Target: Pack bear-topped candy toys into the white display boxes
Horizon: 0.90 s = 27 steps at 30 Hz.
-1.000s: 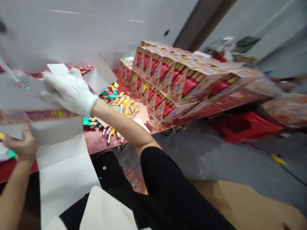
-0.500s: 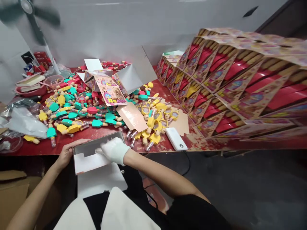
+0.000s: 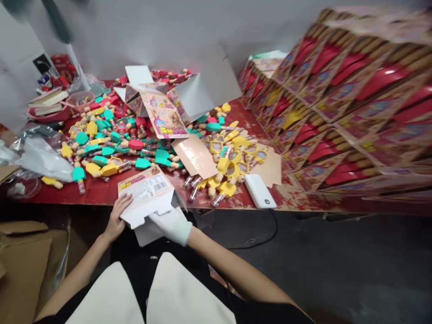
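At the table's front edge I hold a small printed cardboard box (image 3: 145,191), its back panel with a barcode facing up and its white flaps open towards me. My bare left hand (image 3: 118,216) grips the box's left side, fingers lying on the printed panel. My right hand (image 3: 173,226), in a white glove, is at the open end on the right, and its fingers are hidden under or inside the box. Just beyond lie several toy-like popsicle shapes with clear tubes: yellow ones (image 3: 222,168), teal ones (image 3: 162,155) and red ones (image 3: 136,144).
Opened printed cartons (image 3: 165,114) sit on the pile, beside flat cardboard pieces (image 3: 194,155). A white power bank (image 3: 259,191) with a cable lies at the table's (image 3: 303,202) front. Stacked filled display boxes (image 3: 337,121) stand at right. Plastic bags (image 3: 45,162) and a pink basket (image 3: 47,117) are left.
The box has been turned over, from its open white inside to its printed back. My left hand has shifted onto the panel, and the gloved hand has moved to the lower flap end.
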Available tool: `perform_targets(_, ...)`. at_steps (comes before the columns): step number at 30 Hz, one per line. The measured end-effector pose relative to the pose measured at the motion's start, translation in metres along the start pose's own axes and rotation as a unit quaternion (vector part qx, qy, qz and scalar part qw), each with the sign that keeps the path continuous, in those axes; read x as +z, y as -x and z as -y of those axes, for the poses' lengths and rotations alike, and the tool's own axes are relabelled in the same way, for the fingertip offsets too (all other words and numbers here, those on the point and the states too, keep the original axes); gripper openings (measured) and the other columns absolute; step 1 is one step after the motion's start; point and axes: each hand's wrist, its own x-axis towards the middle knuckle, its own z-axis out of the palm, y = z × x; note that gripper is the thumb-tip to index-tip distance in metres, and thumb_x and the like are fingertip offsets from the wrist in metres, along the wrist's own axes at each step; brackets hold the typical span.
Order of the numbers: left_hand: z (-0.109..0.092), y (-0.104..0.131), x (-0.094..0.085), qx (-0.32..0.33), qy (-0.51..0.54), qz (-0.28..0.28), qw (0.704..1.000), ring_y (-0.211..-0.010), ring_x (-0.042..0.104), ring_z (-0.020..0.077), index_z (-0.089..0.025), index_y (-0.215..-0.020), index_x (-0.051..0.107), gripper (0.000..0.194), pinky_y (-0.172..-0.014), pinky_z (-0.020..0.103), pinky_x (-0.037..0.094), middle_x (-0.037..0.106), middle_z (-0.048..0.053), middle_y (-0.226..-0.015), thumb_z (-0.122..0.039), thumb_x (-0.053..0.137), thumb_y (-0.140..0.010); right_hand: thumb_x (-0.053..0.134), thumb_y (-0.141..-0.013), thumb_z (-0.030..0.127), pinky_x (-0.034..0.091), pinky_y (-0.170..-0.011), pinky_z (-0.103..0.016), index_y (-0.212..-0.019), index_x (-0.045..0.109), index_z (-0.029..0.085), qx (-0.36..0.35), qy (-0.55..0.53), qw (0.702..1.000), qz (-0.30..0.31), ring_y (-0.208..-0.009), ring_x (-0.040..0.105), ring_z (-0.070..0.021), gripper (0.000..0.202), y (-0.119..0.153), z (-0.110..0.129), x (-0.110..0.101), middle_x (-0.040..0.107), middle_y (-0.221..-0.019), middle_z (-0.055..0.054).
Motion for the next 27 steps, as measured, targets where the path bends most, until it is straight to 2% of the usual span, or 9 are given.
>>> perform_targets(3,-0.003,-0.01,-0.006,-0.008,0.016,-0.016,1.0,-0.142,0.052,0.0284,-0.026,-0.138,0.065,0.038,-0.117,0.059,0.04,0.065,0.015,-0.142,-0.027,0.05,-0.103,0.056,-0.1,0.022,0.051,-0.109,-0.035,-0.141,0.056,0.028,-0.025,-0.062,0.969,-0.236,-0.124,0.061,-0.0163,0.042,0.039,-0.018,0.004,0.066,-0.132,-0.006)
perform_targets(5,-0.003,-0.018,-0.008,-0.01,0.041,0.003,0.999,-0.137,0.056,0.0286,-0.023,-0.127,0.072,0.032,-0.116,0.059,0.041,0.069,0.015,-0.135,-0.03,0.053,-0.102,0.062,-0.098,0.042,0.046,-0.117,-0.044,-0.158,0.037,0.024,0.128,-0.133,0.93,-0.318,-0.14,0.051,-0.0239,0.068,0.047,-0.046,0.011,0.053,-0.15,-0.014)
perform_targets(7,-0.004,-0.025,-0.007,-0.019,0.06,0.016,0.998,-0.136,0.057,0.0289,-0.023,-0.12,0.076,0.03,-0.116,0.06,0.041,0.072,0.015,-0.131,-0.034,0.055,-0.101,0.062,-0.089,0.07,0.041,-0.121,-0.052,-0.165,0.02,0.019,0.2,-0.275,0.913,-0.226,-0.15,0.041,-0.0306,0.1,0.041,-0.073,0.023,0.037,-0.162,-0.021)
perform_targets(9,-0.005,-0.028,-0.005,-0.028,0.074,0.019,0.997,-0.135,0.057,0.0287,-0.023,-0.117,0.077,0.029,-0.116,0.059,0.041,0.073,0.015,-0.128,-0.036,0.056,-0.101,0.058,-0.08,0.084,0.036,-0.124,-0.053,-0.166,0.019,0.017,0.188,-0.42,0.882,-0.097,-0.154,0.035,-0.0326,0.116,0.03,-0.089,0.032,0.031,-0.165,-0.022)
perform_targets(13,-0.006,-0.032,-0.004,-0.041,0.092,0.027,0.995,-0.134,0.058,0.0287,-0.024,-0.113,0.078,0.03,-0.116,0.058,0.041,0.074,0.014,-0.126,-0.042,0.058,-0.1,0.066,-0.076,0.081,0.026,-0.129,-0.053,-0.161,0.037,0.018,0.157,-0.498,0.853,0.011,-0.154,0.033,-0.0325,0.11,0.029,-0.095,0.029,0.038,-0.163,-0.019)
perform_targets(17,-0.003,-0.034,-0.001,-0.045,0.093,0.025,0.994,-0.135,0.058,0.0281,-0.024,-0.112,0.078,0.03,-0.117,0.058,0.04,0.074,0.013,-0.125,-0.042,0.057,-0.101,0.06,-0.08,0.082,0.03,-0.127,-0.056,-0.148,0.057,0.02,0.107,-0.408,0.907,0.002,-0.153,0.036,-0.0335,0.093,0.044,-0.093,0.026,0.047,-0.157,-0.017)
perform_targets(20,-0.002,-0.035,0.002,-0.032,0.084,0.034,0.995,-0.137,0.055,0.028,-0.025,-0.115,0.077,0.031,-0.118,0.057,0.039,0.073,0.013,-0.127,-0.042,0.055,-0.102,0.06,-0.091,0.068,0.042,-0.119,-0.054,-0.129,0.071,0.021,0.111,-0.3,0.943,-0.094,-0.139,0.052,-0.0315,0.061,0.041,-0.086,0.041,0.062,-0.14,-0.016)
perform_targets(23,-0.004,-0.036,-0.002,-0.038,0.089,0.094,0.991,-0.147,0.046,0.0314,-0.026,-0.123,0.074,0.041,-0.123,0.059,0.033,0.065,0.013,-0.141,-0.051,0.052,-0.101,0.056,-0.097,0.048,0.051,-0.106,-0.049,-0.112,0.075,0.02,0.173,-0.197,0.943,-0.208,-0.118,0.062,-0.0281,0.037,0.027,-0.077,0.063,0.069,-0.118,-0.014)
perform_targets(27,-0.017,-0.039,-0.016,-0.087,0.106,0.189,0.972,-0.158,0.027,0.039,-0.027,-0.14,0.065,0.062,-0.127,0.066,0.021,0.05,0.011,-0.158,-0.068,0.051,-0.095,0.048,-0.099,0.039,0.053,-0.101,-0.047,-0.115,0.073,0.02,0.199,-0.168,0.944,-0.201,-0.114,0.063,-0.0281,0.035,0.019,-0.075,0.075,0.068,-0.114,-0.012)
